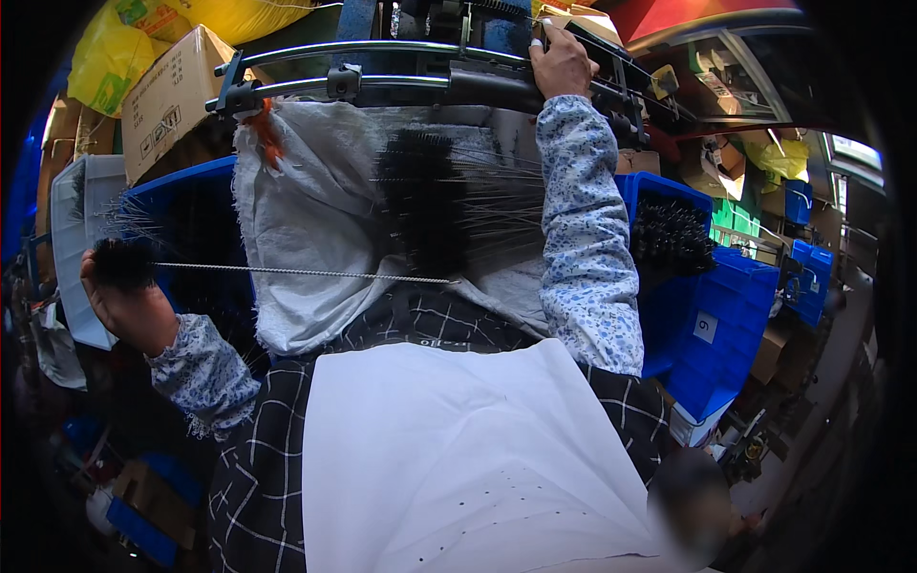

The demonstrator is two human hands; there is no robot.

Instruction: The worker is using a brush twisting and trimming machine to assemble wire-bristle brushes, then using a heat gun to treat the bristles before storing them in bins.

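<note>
Out at the left, my left hand is closed round the black bristle head of a twisted-wire brush. Its bare wire stem runs right, across my lap. My right hand reaches up to the right end of a machine with chrome rails; its fingers are bent, and what they grip is hidden. White wrapping shows on a finger. A heap of similar black brushes lies on a white woven sack over my lap, stems pointing right.
Blue crates stand on both sides; the right crate sits beside black brushes. A cardboard box and yellow bags are at the far left. A pale plastic bin is near my left hand. A white apron covers my front.
</note>
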